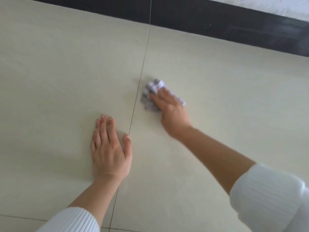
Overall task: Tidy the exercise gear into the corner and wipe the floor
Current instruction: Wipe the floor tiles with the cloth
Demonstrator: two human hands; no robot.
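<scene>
Right hand [170, 108] out ahead, palm down on crumpled cloth [153, 95], pressing it flat to pale tiled floor [66, 64]. Fingers [160, 96] lying over the top of the wad, slightly curled, not wrapped fully round it; grip half closed on the cloth, held more by downward pressure than by a pinch. Cloth white with greyish folds, bunched, showing past the fingertips at the far side and at both edges of the hand; blurred, so weave and exact outline unclear. Wad sitting just right of dark grout line [142, 71] that runs from the far wall toward the camera. Left hand [110, 148] nearer the body and left of that line, spread flat on the tile, palm down, fingers straight and close together, thumb [127, 144] angled out with its tip touching or just reaching the line; grip open, holding nothing, only resting on the floor. Both forearms bare, white ribbed sleeves [264, 196] pushed up toward the elbows. Black skirting band [217, 22] along the far edge of the floor, lighter wall [275, 4] above it at upper right. Hands well apart, cloth only under the right one.
</scene>
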